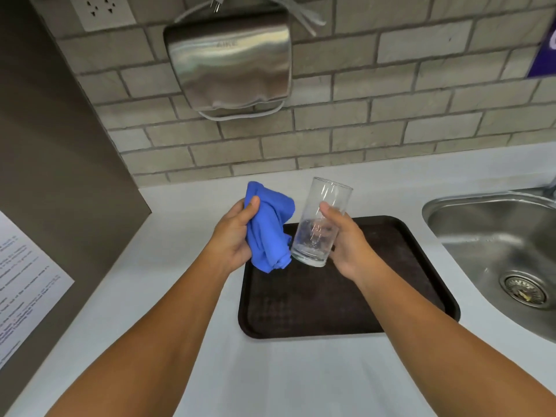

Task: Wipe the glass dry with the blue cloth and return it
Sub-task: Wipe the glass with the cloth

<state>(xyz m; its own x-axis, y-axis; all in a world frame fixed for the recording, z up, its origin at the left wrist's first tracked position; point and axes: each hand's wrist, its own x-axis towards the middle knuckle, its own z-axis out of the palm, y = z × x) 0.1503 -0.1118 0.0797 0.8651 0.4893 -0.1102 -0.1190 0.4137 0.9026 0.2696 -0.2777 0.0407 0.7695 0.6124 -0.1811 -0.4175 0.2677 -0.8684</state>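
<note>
A clear tall glass (323, 206) is held upright and slightly tilted in the air above the back of a dark brown tray (316, 311). My right hand (349, 245) grips its lower half from the right. Just left of it, my left hand (233, 236) clutches a bunched blue cloth (269, 233). The cloth's lower end touches or nearly touches the base of the glass. Nothing stands on the tray.
The tray lies on a white counter (186, 296). A steel sink (496, 251) with a drain sits at the right. A steel hand dryer (231, 61) hangs on the brick wall above. A grey panel with a printed sheet (21, 281) stands at the left.
</note>
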